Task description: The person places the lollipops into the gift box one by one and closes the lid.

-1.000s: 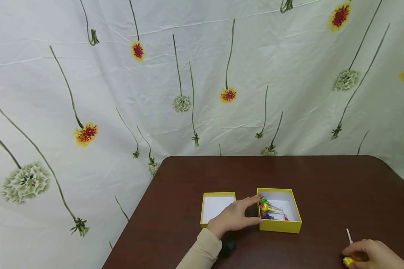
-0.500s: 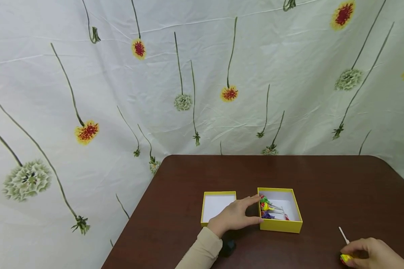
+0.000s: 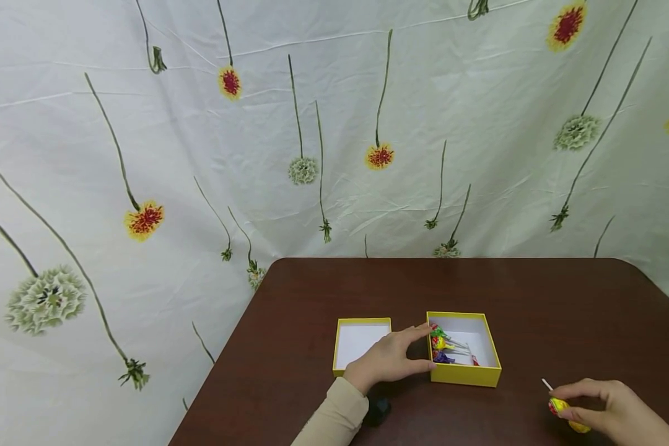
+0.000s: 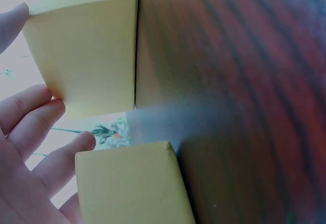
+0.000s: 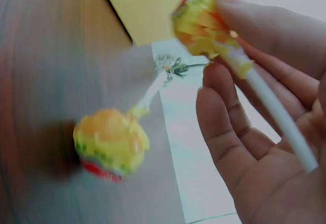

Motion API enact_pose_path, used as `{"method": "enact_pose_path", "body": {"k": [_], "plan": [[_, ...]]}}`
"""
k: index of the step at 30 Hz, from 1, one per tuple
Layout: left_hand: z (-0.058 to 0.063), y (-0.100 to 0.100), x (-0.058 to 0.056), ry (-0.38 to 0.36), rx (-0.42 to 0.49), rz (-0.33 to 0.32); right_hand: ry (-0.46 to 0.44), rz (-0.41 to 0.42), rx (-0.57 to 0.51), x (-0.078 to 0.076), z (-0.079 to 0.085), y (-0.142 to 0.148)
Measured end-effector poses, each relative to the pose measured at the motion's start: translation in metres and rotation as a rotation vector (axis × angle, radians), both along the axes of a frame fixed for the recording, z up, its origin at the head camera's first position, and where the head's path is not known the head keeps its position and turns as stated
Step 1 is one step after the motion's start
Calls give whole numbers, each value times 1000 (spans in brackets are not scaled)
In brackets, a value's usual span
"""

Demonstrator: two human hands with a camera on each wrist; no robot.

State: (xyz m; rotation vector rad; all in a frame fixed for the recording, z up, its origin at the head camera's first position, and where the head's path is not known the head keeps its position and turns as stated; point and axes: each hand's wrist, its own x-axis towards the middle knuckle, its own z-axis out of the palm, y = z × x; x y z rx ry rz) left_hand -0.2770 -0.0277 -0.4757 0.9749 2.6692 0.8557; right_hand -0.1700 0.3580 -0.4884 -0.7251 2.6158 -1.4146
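Note:
The yellow box [image 3: 464, 374], white inside, stands on the table with several wrapped lollipops [image 3: 443, 344] along its left side. My left hand [image 3: 387, 358] rests against the box's left side, its fingers and thumb spread along the edge, as the left wrist view also shows. To the right of the box my right hand [image 3: 607, 406] pinches a yellow-wrapped lollipop [image 5: 201, 25] by its wrapped head, white stick toward the palm. A second yellow lollipop [image 5: 112, 142] is just beside it, blurred; whether it touches the table or the hand I cannot tell.
A shallow yellow lid [image 3: 362, 344] with a white inside lies left of the box, partly behind my left hand. Something black [image 3: 376, 411] shows under my left wrist. A flower-printed cloth [image 3: 334, 155] hangs behind the dark brown table [image 3: 401, 285].
My right hand has moved left and a little farther from me, carrying a yellow lollipop toward the box. The left hand and the box stay put.

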Motion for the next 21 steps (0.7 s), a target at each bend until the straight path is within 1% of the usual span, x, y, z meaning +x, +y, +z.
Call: {"method": "enact_pose_path", "body": {"k": [1, 4, 5, 7, 10, 13, 15, 19, 21], "plan": [[0, 0, 0, -1, 2, -1, -35, -36, 7, 0, 2, -3], [0, 0, 0, 0, 6, -4, -182, -191, 86, -1, 11, -11], [0, 0, 0, 1, 7, -6, -206, -235, 110, -2, 13, -13], [0, 0, 0, 2, 6, -8, -220, -307, 136, -3, 15, -19], [-1, 0, -1, 7, 4, -10, -203, -339, 120, -5, 16, -24], [-2, -1, -1, 8, 6, -9, -169, -350, 75, -7, 16, -27], [-2, 0, -1, 7, 7, -10, -162, -360, 38, -9, 16, -31], [-2, 0, -1, 5, 5, -9, -194, -391, -12, -13, 21, -39], [-1, 0, -1, 3, 5, -10, -183, -386, -28, -16, 24, -44]]}}
